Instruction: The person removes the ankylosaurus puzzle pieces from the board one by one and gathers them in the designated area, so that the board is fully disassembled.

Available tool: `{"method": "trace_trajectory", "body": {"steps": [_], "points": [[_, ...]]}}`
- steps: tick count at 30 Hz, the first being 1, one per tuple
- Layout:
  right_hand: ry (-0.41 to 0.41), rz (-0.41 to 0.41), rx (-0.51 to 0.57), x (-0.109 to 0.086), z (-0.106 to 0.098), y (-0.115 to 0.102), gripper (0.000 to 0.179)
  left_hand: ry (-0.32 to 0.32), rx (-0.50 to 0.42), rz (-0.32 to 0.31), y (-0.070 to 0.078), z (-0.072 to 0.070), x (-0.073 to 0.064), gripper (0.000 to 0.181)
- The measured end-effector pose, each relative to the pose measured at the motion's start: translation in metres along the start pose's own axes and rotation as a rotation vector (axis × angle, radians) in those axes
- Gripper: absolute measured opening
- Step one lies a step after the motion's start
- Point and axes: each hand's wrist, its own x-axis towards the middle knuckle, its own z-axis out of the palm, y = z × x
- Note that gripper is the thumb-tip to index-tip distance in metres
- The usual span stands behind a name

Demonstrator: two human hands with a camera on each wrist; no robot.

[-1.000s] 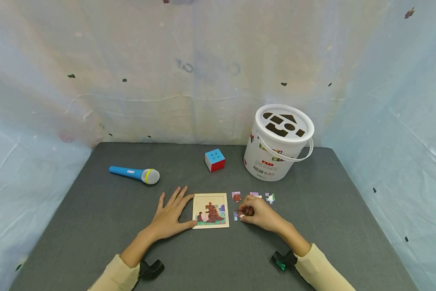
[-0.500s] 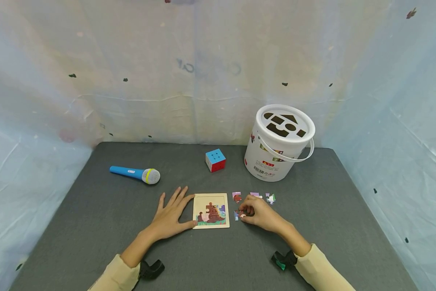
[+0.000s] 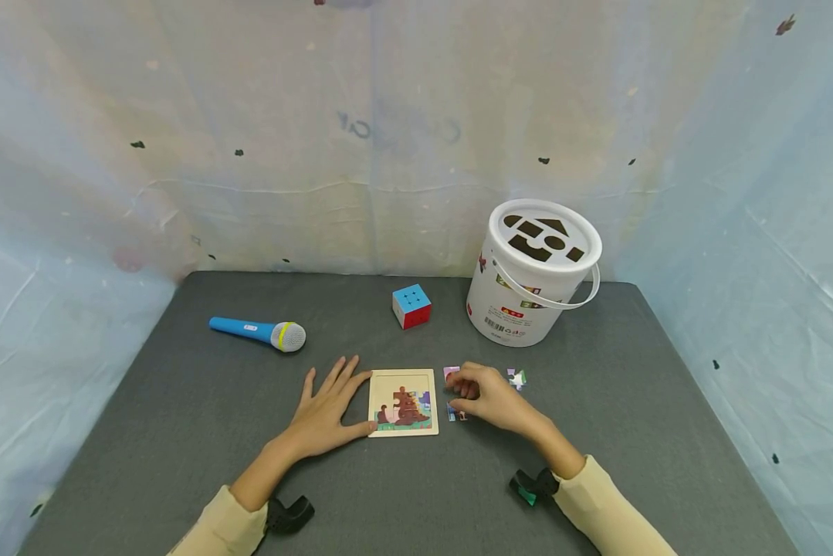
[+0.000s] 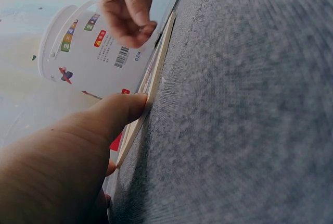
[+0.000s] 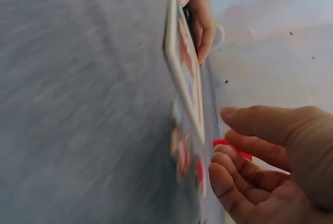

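Note:
My left hand [image 3: 329, 417] lies spread, its thumb and index finger touching the left side of a wooden puzzle tray [image 3: 402, 434]. The tray holds several joined pieces of a brown animal picture [image 3: 411, 409]; its upper left part shows bare wood. To the right hovers my right hand [image 3: 492, 398], fingers loosely bent and thumb apart, with nothing between them in the right wrist view. Loose puzzle pieces lie under and around it: a pink-edged one [image 3: 451, 371] by its fingertips, a blue-edged one [image 3: 451, 412] below its thumb, and a white-and-green one [image 3: 517, 378] beyond it.
A white lidded bucket [image 3: 520, 309] with shaped holes in its lid stands at the back right. A cube puzzle [image 3: 411, 306] sits behind the tray, and a blue toy microphone [image 3: 249, 330] lies at the left. Plastic sheeting [image 3: 416, 154] rises behind the table.
My right hand has let go of the lower loose piece beside the tray and risen slightly toward the upper pieces, its thumb and fingers parting. The left hand has stayed put.

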Motion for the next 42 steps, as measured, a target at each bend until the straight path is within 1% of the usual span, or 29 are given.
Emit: {"method": "trace_trajectory", "body": {"steps": [3, 7, 11, 16, 20, 25, 32, 42], "points": [[-0.02, -0.001, 0.025, 0.011, 0.004, -0.007, 0.024, -0.003, 0.002, -0.002, 0.0, 0.001, 0.0, 0.094], [-0.055, -0.021, 0.003, 0.026, 0.014, -0.017, 0.024, 0.0, 0.0, 0.0, -0.001, 0.002, 0.001, 0.094], [-0.101, -0.024, -0.067, 0.037, 0.027, -0.026, 0.025, 0.007, -0.001, 0.004, -0.001, 0.003, 0.001, 0.093], [-0.151, 0.01, -0.159, 0.047, 0.038, -0.034, 0.032, 0.002, -0.011, -0.005, 0.001, 0.0, 0.0, 0.093], [-0.159, 0.051, -0.208, 0.05, 0.043, -0.037, 0.038, -0.008, -0.01, -0.007, 0.002, -0.001, -0.001, 0.093], [-0.153, 0.073, -0.216, 0.051, 0.045, -0.038, 0.037, -0.01, -0.013, -0.006, 0.001, 0.0, -0.001, 0.092], [-0.154, 0.077, -0.197, 0.052, 0.047, -0.039, 0.033, -0.006, -0.016, -0.003, 0.001, 0.0, -0.001, 0.092], [-0.148, 0.081, -0.209, 0.052, 0.048, -0.038, 0.033, -0.006, -0.01, -0.009, 0.0, 0.001, -0.001, 0.092]]}}
